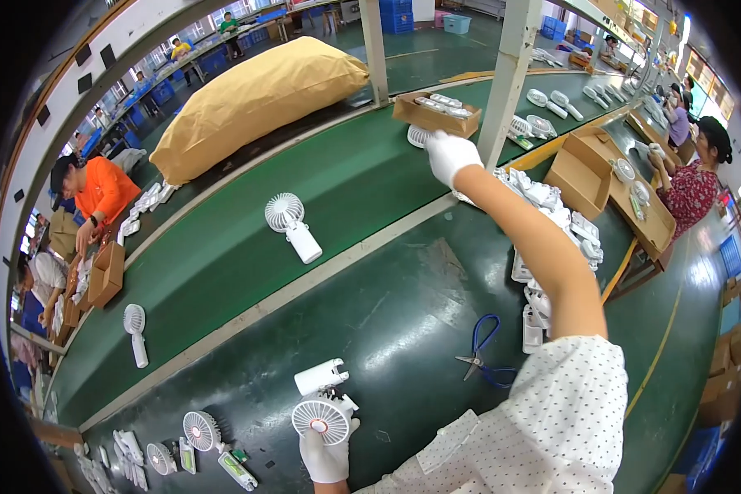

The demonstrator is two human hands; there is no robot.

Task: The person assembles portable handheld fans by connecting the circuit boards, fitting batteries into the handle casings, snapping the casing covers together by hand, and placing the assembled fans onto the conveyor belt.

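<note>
While the white-gloved left hand [328,455] holds a white fan head with a round grille and a reddish centre ring [325,410] over the near part of the dark green bench [337,329], the white-gloved right hand [455,158] is stretched far forward across the green conveyor belt [222,255]. The left fingers are closed around the lower part of the fan head, with the thumb across its grille. The right fingers are turned away and partly hidden; whether they grip anything I cannot tell. They are right by a white round-grilled fan [417,137] on the belt, just in front of a shallow brown cardboard box [461,123] with white parts in it.

Just beyond the held fan head is a white, rounded plastic handle piece [314,377]; whether the two are joined is unclear. To the right on the bench lie scissors with blue handles [477,361], their blades slightly apart. Farther right, a heap of loose white plastic parts [543,193] is partly covered by the right forearm.

On the belt, a white handheld fan [286,214] lies near the middle and a second white handheld fan [136,329] lies well apart at the left. At the bench's lower left, a white fan with an opened handle showing green inside [201,431] lies near some narrow white plastic pieces [129,453]. Past the belt rests a large tan sack [259,99].
</note>
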